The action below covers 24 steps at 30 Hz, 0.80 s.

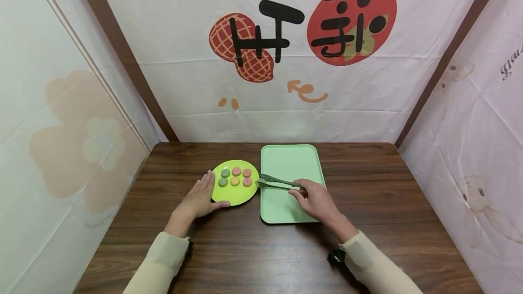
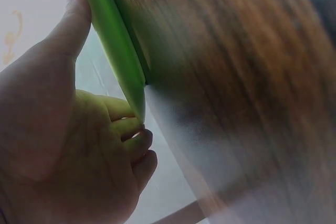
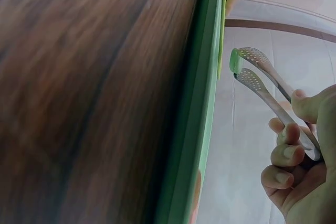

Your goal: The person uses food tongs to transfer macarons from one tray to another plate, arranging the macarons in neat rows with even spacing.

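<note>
My right hand (image 1: 318, 198) grips a pair of metal tongs (image 3: 273, 98) with perforated tips. A green macaron (image 3: 235, 62) sits between those tips, which are over the left edge of the light green tray (image 1: 289, 160), beside the plate. My left hand (image 1: 199, 198) rests against the left rim of a round yellow-green plate (image 1: 237, 198), fingers extended along the side and thumb at the front rim. On the plate lie two green macarons (image 1: 222, 182), three pink macarons (image 1: 247, 173) and one yellow macaron (image 1: 235, 181). In the left wrist view, the fingertips meet the plate's edge.
Plate and tray stand side by side on a dark brown wooden table (image 1: 253, 253). A white printed cloth wall (image 1: 196, 126) rises behind the table's back edge, with more cloth at both sides. Dark bands sit at both wrists by the sleeves.
</note>
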### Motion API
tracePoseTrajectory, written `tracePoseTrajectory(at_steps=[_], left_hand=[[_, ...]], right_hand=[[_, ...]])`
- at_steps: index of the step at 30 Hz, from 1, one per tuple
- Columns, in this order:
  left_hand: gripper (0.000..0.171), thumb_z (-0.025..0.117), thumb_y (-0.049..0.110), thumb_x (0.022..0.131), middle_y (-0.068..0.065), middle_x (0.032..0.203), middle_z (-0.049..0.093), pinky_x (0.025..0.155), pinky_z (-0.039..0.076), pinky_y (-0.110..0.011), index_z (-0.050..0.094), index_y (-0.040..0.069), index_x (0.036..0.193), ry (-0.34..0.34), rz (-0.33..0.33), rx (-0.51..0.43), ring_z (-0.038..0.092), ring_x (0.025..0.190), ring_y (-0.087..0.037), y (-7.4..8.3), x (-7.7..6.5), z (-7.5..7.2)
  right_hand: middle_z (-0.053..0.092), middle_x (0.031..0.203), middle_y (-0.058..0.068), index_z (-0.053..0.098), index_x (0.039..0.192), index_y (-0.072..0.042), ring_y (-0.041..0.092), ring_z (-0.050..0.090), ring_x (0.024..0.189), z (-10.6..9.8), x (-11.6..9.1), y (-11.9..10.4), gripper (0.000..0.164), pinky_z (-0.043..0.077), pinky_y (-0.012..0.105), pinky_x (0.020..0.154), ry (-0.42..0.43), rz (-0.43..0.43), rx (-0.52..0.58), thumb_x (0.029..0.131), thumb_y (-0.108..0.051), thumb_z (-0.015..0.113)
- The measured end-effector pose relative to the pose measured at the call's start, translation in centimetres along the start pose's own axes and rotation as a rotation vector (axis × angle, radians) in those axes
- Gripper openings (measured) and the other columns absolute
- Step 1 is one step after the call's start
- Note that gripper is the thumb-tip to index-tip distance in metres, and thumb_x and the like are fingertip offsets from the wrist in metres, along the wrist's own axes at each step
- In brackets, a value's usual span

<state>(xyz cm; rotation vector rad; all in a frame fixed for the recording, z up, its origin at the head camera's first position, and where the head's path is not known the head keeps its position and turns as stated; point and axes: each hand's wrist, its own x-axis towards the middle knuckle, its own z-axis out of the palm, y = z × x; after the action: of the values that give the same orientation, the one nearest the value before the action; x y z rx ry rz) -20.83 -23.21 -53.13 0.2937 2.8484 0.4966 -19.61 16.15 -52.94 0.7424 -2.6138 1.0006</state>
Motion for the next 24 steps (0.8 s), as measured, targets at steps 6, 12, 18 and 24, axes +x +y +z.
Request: tracePoseTrajectory(at_steps=[6, 12, 18, 24], left_hand=[[0.124, 0.072, 0.066, 0.095, -0.032, 0.176, 0.004, 0.134, 0.013, -0.058, 0.009, -0.013, 0.166, 0.005, 0.008, 0.001, 0.011, 0.163, -0.047, -0.1, 0.0, -0.1], [0.124, 0.072, 0.066, 0.095, -0.033, 0.175, 0.004, 0.134, 0.012, -0.057, 0.009, -0.014, 0.166, 0.003, 0.016, 0.002, 0.011, 0.163, -0.048, -0.1, 0.0, -0.2], [0.124, 0.073, 0.065, 0.095, -0.033, 0.175, 0.005, 0.134, 0.012, -0.058, 0.009, -0.014, 0.166, -0.004, 0.015, 0.001, 0.01, 0.163, -0.048, 0.3, -0.1, -0.5], [0.122, 0.073, 0.063, 0.096, -0.032, 0.175, 0.005, 0.134, 0.012, -0.057, 0.01, -0.014, 0.166, 0.0, 0.013, 0.004, 0.01, 0.163, -0.048, 0.3, -0.1, -0.4]], right_hand=[[0.075, 0.094, -0.001, 0.076, 0.123, -0.003, 0.006, 0.069, 0.075, 0.8, 0.7, -0.6, 0.031, 0.062, 0.032, 0.069, -0.008, -0.031, -0.011, 0.102, -0.025, 0.078], [0.076, 0.091, -0.004, 0.078, 0.119, -0.004, 0.001, 0.068, 0.073, 1.5, 1.4, -1.1, 0.028, 0.06, 0.034, 0.07, 0.008, -0.084, -0.041, 0.101, -0.026, 0.079], [0.077, 0.096, 0.001, 0.077, 0.119, -0.001, 0.004, 0.068, 0.073, 2.3, 2.2, -1.8, 0.029, 0.06, 0.028, 0.065, -0.034, -0.091, 0.036, 0.102, -0.024, 0.077], [0.077, 0.097, 0.001, 0.077, 0.117, -0.003, 0.002, 0.065, 0.071, 3.1, 2.7, -2.4, 0.026, 0.057, 0.026, 0.063, -0.05, -0.102, 0.053, 0.103, -0.025, 0.076]])
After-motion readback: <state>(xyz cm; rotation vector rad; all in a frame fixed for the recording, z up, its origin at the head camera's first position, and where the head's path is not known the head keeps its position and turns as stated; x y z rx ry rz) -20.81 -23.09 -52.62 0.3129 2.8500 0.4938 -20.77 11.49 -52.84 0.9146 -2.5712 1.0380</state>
